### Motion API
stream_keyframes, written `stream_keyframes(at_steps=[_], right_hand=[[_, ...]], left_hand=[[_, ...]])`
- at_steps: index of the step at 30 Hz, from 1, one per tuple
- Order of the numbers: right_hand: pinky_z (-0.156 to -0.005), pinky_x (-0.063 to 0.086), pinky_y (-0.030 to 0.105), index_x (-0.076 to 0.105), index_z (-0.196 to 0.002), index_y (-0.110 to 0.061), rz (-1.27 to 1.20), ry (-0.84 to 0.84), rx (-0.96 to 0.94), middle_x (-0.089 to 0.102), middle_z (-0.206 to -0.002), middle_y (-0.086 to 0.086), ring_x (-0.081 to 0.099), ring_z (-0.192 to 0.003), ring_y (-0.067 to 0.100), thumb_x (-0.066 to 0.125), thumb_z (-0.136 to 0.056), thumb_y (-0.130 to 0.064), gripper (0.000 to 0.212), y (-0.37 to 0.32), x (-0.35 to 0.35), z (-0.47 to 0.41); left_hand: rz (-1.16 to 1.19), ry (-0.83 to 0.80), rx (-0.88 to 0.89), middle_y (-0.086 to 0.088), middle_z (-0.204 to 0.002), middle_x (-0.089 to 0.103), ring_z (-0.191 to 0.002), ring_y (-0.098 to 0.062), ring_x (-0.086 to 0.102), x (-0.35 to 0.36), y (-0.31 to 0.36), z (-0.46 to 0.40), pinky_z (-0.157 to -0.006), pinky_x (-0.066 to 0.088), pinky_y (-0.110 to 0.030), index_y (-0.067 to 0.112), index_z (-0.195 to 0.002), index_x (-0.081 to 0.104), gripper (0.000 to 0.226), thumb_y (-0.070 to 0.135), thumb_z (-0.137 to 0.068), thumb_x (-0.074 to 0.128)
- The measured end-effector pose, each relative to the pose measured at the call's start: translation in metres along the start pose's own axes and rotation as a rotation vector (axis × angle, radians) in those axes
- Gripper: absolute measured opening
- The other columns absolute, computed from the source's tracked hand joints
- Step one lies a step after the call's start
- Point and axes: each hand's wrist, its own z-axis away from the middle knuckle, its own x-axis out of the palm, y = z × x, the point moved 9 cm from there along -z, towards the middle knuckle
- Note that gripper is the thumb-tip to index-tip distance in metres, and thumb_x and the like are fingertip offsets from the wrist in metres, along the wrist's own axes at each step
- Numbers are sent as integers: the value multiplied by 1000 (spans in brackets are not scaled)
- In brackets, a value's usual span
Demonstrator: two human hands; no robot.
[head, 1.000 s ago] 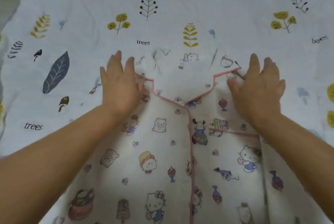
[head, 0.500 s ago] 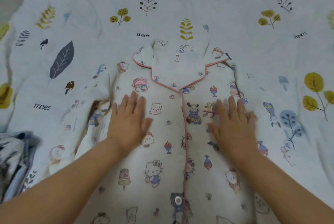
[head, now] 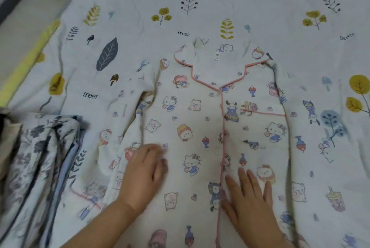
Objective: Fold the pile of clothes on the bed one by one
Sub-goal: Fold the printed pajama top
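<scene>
A white pyjama shirt [head: 200,119] with cartoon prints and pink piping lies face up on the bed, collar pointing away from me, sleeves spread to both sides. My left hand [head: 144,173] rests flat on the shirt's left front, blurred by motion. My right hand [head: 248,193] lies flat with straight fingers on the right front, just beside the pink button placket. Neither hand holds any cloth.
The bed sheet [head: 260,11] is white with leaf and tree prints. A bundle of blue-grey floral fabric [head: 40,159] lies at the left, close to the shirt's left sleeve. The bed's edge with a yellow strip [head: 26,63] runs along the upper left.
Both hands have slid from the collar down the shirt front toward me, flat on the cloth. The floral bundle has come into view at the left.
</scene>
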Motion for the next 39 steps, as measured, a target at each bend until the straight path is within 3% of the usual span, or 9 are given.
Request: stream_keyframes(at_steps=[3, 6, 10, 14, 21, 24, 28, 33, 39], right_hand=[[-85, 44, 60, 49, -114, -18, -80, 206, -45, 63, -113, 13, 43, -112, 23, 30, -91, -37, 35, -14, -32, -10], [-87, 49, 50, 48, -112, -17, -193, 300, -114, 61, -112, 12, 44, -106, 21, 38, -77, -25, 37, -34, -49, -21], [-88, 49, 45, 50, -112, -18, -277, 314, -114, 62, -113, 10, 48, -109, 21, 43, -79, -23, 34, -62, -55, -32], [-91, 43, 36, 52, -112, -19, -343, 246, -107, 62, -111, 6, 59, -103, 25, 36, -80, -25, 36, -78, -53, -34], [-84, 36, 14, 51, -106, -37, -763, 84, -5, 48, -106, -25, 49, -99, -5, 39, -80, -37, 28, -97, -75, -41], [-73, 46, 13, 51, -99, -43, -1153, 54, 128, 56, -104, -19, 57, -93, -5, 40, -70, -57, 34, -102, -95, -46], [-75, 53, 34, 62, -106, -23, -1676, -21, 314, 68, -102, -2, 66, -86, 14, 47, -85, -45, 34, -93, -99, -51], [-90, 48, 44, 57, -111, -33, -1452, -55, 607, 64, -109, 1, 60, -101, 20, 44, -84, -60, 41, -33, -60, -46], [-98, 39, 38, 28, -141, -20, -880, -14, 624, 40, -130, 4, 42, -116, 21, 54, -85, -49, 68, -2, -57, -41]], left_hand=[[-26, 186, -130, -7, -98, 57, -94, -24, 48, -50, -24, -23, -78, 29, -21, 5, -92, 64, 22, 9, -78, 48], [-185, 198, -430, -27, -113, 51, -106, -42, 45, -69, -77, -28, -89, 35, -43, -5, -112, 56, 36, -3, -76, 61], [-165, -170, -855, -31, -123, 50, -114, -42, 47, -57, -138, -8, -88, 37, -42, -8, -121, 40, 40, 15, -91, 51], [-306, -299, -665, -14, -89, 57, -91, -32, 55, -78, -122, -27, -68, 33, -31, 5, -83, 49, 11, 15, -89, 51], [-394, 55, -289, -2, -62, 46, -63, -26, 41, -191, 20, -71, -48, 23, -31, 7, -89, 58, 18, 23, -83, 57], [-397, -37, -222, -3, -79, 55, -70, -23, 39, -186, 74, -77, -52, 23, -33, 10, -98, 54, 24, 31, -85, 55], [-84, -328, -95, 1, -107, 61, -89, -17, 52, -109, 125, -70, -73, 38, -27, 22, -112, 52, 24, 35, -93, 47], [117, -648, -51, 4, -120, 61, -103, -10, 55, -19, 128, -52, -89, 43, -22, 21, -125, 55, 32, 29, -98, 40], [-110, -200, -214, -9, -113, 58, -97, -25, 55, -18, 33, -99, -81, 41, -31, 13, -113, 60, 27, 12, -92, 43]])
